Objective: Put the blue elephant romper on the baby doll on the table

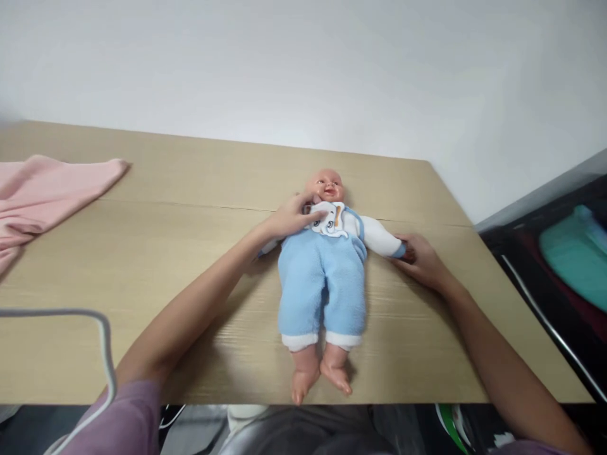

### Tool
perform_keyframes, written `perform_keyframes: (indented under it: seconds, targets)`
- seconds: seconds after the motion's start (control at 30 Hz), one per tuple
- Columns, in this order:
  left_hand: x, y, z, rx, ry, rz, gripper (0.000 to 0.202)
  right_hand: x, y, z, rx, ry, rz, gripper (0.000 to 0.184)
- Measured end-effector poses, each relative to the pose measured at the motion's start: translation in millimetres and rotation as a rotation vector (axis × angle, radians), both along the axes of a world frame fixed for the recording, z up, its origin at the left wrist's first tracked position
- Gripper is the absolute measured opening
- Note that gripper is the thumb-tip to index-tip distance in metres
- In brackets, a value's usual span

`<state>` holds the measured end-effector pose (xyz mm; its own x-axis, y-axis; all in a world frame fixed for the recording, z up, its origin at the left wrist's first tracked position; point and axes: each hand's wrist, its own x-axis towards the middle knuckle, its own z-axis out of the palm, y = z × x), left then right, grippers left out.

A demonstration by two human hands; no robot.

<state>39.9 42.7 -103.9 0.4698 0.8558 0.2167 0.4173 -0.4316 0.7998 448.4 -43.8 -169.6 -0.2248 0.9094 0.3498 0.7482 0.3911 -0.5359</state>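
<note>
A baby doll (322, 284) lies on its back on the table, its head toward the wall and bare feet near the front edge. It wears light blue overalls with a white animal face on the bib and white sleeves with blue cuffs. My left hand (293, 218) grips the doll at its shoulder, thumb over the bib and fingers by the neck. The doll's arm on that side is mostly hidden behind my wrist. My right hand (421, 260) is closed around the doll's other hand at the cuff, with that arm stretched out sideways.
A pink cloth (52, 193) lies crumpled on the left of the tan table (190, 170). A white cable (102, 328) loops across the lower left. Behind the table stands a pale wall (284, 69). Right of it, a teal item (576, 256) rests on something dark.
</note>
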Motion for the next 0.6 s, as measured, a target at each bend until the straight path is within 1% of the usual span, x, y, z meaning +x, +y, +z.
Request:
perform_keyframes:
  seconds: [0.07,0.13,0.2,0.3,0.37,0.4,0.47,0.53,0.6]
  targets:
    - [3,-2,0.8,-0.062,-0.081,0.013,0.038,-3,1,1.9,-0.007,-0.012,0.011,0.057]
    - [4,1,-3.8,-0.025,-0.125,0.055,0.037,-1,-1,0.0,-0.018,-0.033,0.014,0.054]
    - [4,5,-10.2,0.114,-0.112,0.12,0.031,3,-3,-4.1,-0.028,-0.031,0.008,0.053]
    - [1,10,-16.0,0.375,0.007,0.237,0.017,8,-3,-11.0,-0.041,0.053,-0.026,0.059]
    - [0,10,-15.6,0.473,0.077,0.254,0.015,7,-1,-14.6,-0.03,0.158,-0.076,0.064]
    - [2,8,-14.5,0.495,0.095,0.233,0.016,6,0,-15.7,-0.019,0.227,-0.1,0.065]
    - [11,4,-11.5,0.526,0.123,0.144,0.021,2,4,-16.3,0.006,0.378,-0.132,0.069]
    - [27,1,-8.7,0.564,0.167,0.035,0.026,-4,6,-15.1,0.014,0.497,-0.147,0.071]
    - [47,0,-6.9,0.604,0.235,-0.04,0.029,-10,5,-12.7,-0.002,0.558,-0.16,0.074]
